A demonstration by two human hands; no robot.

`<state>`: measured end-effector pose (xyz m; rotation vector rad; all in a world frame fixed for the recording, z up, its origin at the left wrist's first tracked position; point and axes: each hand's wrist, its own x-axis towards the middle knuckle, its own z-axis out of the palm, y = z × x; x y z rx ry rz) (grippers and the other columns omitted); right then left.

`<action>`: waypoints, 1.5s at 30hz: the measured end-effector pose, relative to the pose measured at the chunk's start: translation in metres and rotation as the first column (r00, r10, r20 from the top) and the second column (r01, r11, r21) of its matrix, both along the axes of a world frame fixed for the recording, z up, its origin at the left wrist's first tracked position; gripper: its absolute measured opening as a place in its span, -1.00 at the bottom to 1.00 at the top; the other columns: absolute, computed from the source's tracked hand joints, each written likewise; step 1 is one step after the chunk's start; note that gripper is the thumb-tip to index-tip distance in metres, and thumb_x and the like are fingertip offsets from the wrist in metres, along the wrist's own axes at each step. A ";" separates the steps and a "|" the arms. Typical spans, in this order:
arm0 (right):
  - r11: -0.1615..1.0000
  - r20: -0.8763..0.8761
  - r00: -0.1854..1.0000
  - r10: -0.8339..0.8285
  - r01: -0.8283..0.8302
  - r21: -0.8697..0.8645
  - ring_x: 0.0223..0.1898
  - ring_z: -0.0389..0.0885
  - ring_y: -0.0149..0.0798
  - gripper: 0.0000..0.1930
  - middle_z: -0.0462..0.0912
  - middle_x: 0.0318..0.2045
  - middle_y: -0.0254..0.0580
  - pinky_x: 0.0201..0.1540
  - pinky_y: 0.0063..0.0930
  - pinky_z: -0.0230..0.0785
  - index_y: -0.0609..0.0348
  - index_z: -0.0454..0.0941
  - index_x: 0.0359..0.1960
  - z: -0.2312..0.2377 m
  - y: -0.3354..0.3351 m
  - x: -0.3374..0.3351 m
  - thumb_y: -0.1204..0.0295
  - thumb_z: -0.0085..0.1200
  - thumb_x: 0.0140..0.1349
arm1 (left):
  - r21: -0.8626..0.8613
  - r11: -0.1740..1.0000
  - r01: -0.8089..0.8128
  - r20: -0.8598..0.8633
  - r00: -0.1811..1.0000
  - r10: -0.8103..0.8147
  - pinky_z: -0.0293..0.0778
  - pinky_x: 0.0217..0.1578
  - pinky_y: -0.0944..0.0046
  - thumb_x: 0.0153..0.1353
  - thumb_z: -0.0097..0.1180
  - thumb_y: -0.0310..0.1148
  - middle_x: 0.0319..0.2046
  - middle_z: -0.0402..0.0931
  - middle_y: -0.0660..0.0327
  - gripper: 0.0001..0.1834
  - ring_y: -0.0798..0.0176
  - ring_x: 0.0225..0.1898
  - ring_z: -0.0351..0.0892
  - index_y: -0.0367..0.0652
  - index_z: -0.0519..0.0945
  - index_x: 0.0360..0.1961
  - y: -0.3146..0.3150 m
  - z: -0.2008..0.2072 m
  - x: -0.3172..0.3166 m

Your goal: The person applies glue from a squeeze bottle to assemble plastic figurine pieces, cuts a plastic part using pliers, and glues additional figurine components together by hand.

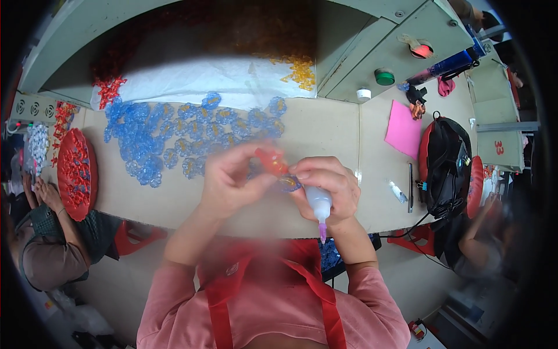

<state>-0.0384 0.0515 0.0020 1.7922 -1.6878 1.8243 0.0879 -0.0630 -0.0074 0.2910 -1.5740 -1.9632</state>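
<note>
Above the near part of the table, my left hand (229, 183) pinches a small red translucent plastic piece (271, 161), somewhat blurred. Close beside it, my right hand (337, 185) is closed round a white squeeze bottle (318, 200), its purple nozzle pointing down toward me. The fingertips of that same hand also pinch a blue translucent piece (290, 184), just under the red one. Whether the red and blue pieces touch, I cannot tell. Many more blue translucent pieces (139, 142) are spread over the table beyond my hands, several with yellowish centres.
Red pieces (110, 90) and yellow pieces (301, 72) lie on white sheeting (174, 84) under the cabinet. At left stands a red tray (87, 192) of red pieces. On the right are a pink sheet (403, 128), a black pen (411, 187) and a black bag (449, 168). People sit at both sides.
</note>
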 end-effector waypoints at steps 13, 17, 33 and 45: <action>0.999 -0.081 0.996 -0.031 0.032 0.006 -0.49 0.59 -0.32 -0.66 0.59 -0.42 -0.23 -0.54 -0.57 0.42 0.10 0.54 -0.38 0.002 0.000 0.001 0.62 0.27 -0.32 | -0.008 1.000 0.013 0.040 0.999 -0.012 0.08 0.18 0.02 -0.06 0.18 -0.40 -0.41 0.55 0.14 -0.63 0.30 -0.30 0.52 -0.38 0.50 -0.21 -0.001 0.001 0.001; 0.999 -0.119 0.992 -0.036 0.036 -0.003 -0.52 0.57 -0.35 -0.69 0.58 -0.44 -0.28 -0.56 -0.59 0.39 0.09 0.57 -0.43 0.002 0.000 0.000 0.59 0.25 -0.33 | 0.010 1.000 0.029 0.052 0.998 -0.029 0.08 0.18 0.02 -0.06 0.18 -0.38 -0.41 0.54 0.15 -0.63 0.31 -0.29 0.51 -0.38 0.50 -0.22 -0.001 0.000 0.001; 0.993 -0.221 0.969 0.111 -0.115 -0.006 -0.57 0.55 -0.29 -0.64 0.56 -0.39 -0.15 -0.61 -0.57 0.36 0.09 0.38 -0.30 0.002 0.002 -0.010 0.54 0.26 -0.15 | -0.014 0.999 0.039 -0.006 0.999 -0.040 0.10 0.15 -0.05 -0.06 0.20 -0.29 -0.43 0.51 0.15 -0.64 0.24 -0.32 0.48 -0.32 0.49 -0.28 0.000 -0.002 -0.001; 0.999 -0.111 0.993 0.033 -0.038 -0.038 -0.53 0.57 -0.35 -0.77 0.61 -0.43 -0.24 -0.59 -0.60 0.35 0.12 0.56 -0.42 0.005 0.003 -0.002 0.52 0.23 -0.22 | -0.059 0.997 0.048 -0.027 0.998 -0.050 0.08 0.15 -0.07 -0.04 0.18 -0.29 -0.42 0.51 0.14 -0.63 0.22 -0.32 0.48 -0.33 0.47 -0.26 -0.001 -0.002 -0.001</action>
